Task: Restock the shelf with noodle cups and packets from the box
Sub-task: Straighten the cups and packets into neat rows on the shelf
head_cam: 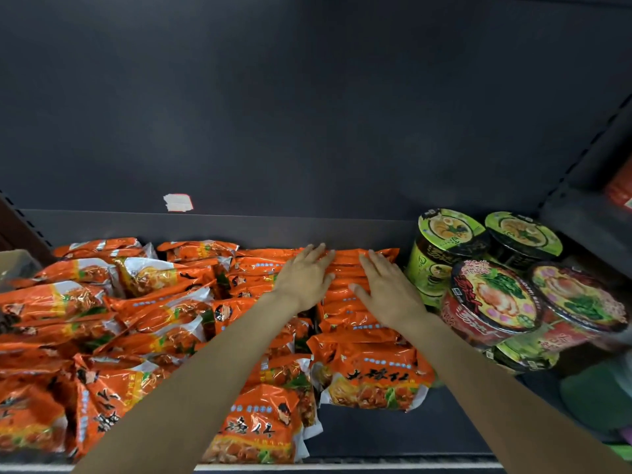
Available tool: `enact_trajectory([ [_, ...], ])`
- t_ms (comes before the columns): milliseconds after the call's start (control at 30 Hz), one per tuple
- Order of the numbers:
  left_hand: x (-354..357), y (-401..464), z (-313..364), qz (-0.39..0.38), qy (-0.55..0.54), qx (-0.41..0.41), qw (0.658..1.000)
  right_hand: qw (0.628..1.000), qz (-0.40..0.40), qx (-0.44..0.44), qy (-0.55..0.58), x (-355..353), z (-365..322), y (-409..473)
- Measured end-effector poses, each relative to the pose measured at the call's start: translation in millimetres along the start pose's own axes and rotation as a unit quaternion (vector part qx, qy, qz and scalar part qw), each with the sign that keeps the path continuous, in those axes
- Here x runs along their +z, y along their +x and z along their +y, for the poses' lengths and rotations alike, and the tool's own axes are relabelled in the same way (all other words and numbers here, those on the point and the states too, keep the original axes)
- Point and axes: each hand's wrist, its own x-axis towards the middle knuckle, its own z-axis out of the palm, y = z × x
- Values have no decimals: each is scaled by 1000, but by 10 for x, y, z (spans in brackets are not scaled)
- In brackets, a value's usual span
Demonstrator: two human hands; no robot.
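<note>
We have both arms reaching into the dark shelf (359,436), and both hands lie flat on the upright row of orange packets (345,289) at the back. Our left hand (304,278) rests palm down on the left part of that row, fingers straight and slightly spread, holding nothing. Our right hand (386,292) lies the same way just beside it on the right part, thumb pointing inward, fingers straight and clamped on nothing. The two hands are near each other but apart, with a strip of packet tops showing between them. To the left, more orange packets (113,323) lie in a loose, tumbled heap that covers most of the shelf floor. One packet (372,378) stands at the front of the row under our right forearm, and another (260,425) lies at the shelf's front edge beside our left forearm. To the right of the row stand the cups: two green ones (448,241) at the back, two red ones (492,299) in front, tilted toward us and seemingly stacked on further green cups, though the blur there makes this hard to tell. A small white label (178,202) sticks to the back wall (307,114). At the far left edge a grey corner, perhaps the box (15,268), just shows.
</note>
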Motion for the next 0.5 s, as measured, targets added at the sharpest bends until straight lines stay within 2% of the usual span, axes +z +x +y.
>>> enact_trajectory([
  [67,2,41,-29,-28,42,1,999,998,-49,14,-29,16,23,61],
  [133,-10,66,-38,-32,64,-5,997,996,-57,34,-53,39,47,76],
  [300,-77,7,1,-28,20,-11,999,997,-59,47,-33,33,27,59],
  [400,-74,-173,41,33,-27,58,997,999,-1,38,6,-43,43,-71],
  [500,-8,-369,113,-14,-77,120,990,997,38,49,46,-71,20,-357],
])
